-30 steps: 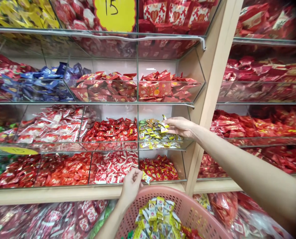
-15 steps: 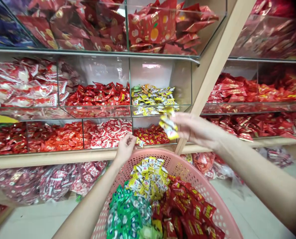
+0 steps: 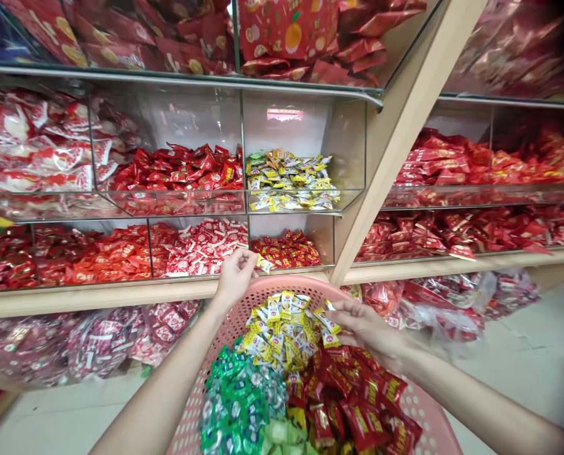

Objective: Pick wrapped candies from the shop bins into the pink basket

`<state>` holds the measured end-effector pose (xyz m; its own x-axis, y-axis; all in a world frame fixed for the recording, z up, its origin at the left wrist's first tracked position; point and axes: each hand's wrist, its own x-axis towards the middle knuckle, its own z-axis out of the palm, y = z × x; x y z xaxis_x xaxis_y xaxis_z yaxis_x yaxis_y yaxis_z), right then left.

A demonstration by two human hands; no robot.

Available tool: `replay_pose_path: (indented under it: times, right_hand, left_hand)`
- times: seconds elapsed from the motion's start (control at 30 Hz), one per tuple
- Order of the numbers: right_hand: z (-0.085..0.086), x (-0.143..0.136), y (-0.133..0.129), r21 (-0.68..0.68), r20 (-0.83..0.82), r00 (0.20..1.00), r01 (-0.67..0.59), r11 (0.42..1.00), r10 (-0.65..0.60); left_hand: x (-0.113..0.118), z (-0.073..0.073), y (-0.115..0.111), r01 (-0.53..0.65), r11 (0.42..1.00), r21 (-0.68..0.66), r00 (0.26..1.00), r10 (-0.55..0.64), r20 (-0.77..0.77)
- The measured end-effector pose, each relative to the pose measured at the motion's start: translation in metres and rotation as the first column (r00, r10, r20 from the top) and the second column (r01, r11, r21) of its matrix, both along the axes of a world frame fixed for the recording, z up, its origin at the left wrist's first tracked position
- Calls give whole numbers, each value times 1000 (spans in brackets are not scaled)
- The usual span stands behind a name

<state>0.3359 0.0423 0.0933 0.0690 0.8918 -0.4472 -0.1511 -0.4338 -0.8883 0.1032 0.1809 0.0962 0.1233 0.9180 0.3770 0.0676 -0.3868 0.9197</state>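
A pink perforated basket holds yellow-and-white wrapped candies, green wrapped candies and red wrapped candies in separate heaps. At its far rim, my left hand is closed in a pinch on one small yellow-and-white candy. My right hand is low over the basket's right side, fingers stretched out and apart. Several yellow-and-white candies lie against its fingertips, at the edge of the yellow heap. Pale green candies show at the basket's near side.
Ahead, a shelf with clear dividers holds yellow-and-white candies, red packets and red-and-white packets. A slanting wooden post stands at the right. Plastic bags of candy lie under the bottom ledge.
My right hand has come down from in front of the shelf to the basket, and its yellow-and-white candies are now at the heap. My left hand keeps its pinch near the rim.
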Motion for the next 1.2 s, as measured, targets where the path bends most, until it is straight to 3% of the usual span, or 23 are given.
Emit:
replay_pose_path:
  times: [0.23,0.5,0.77,1.03,1.2]
  right_hand:
    - [-11,-13,-5,11,-51,986,157,988,-156]
    - [-27,-38,7,66,-85,931,360,931,-354]
    - [-36,-39,3,14,-118,932,347,938,-343]
    - [-34,-35,1,-8,-184,927,331,943,-327]
    - [-30,-37,-3,12,-136,952,278,960,-274]
  left_hand:
    - [-2,0,-2,11,1000,21,1000,-11,-1]
    - [-1,0,-2,10,1000,2,1000,-10,2]
    - [-1,-1,-1,13,1000,15,1000,-12,-14]
    - [0,2,-4,3,1000,0,1000,-3,-5]
    - [1,0,-1,2,1000,8,1000,-2,-4]
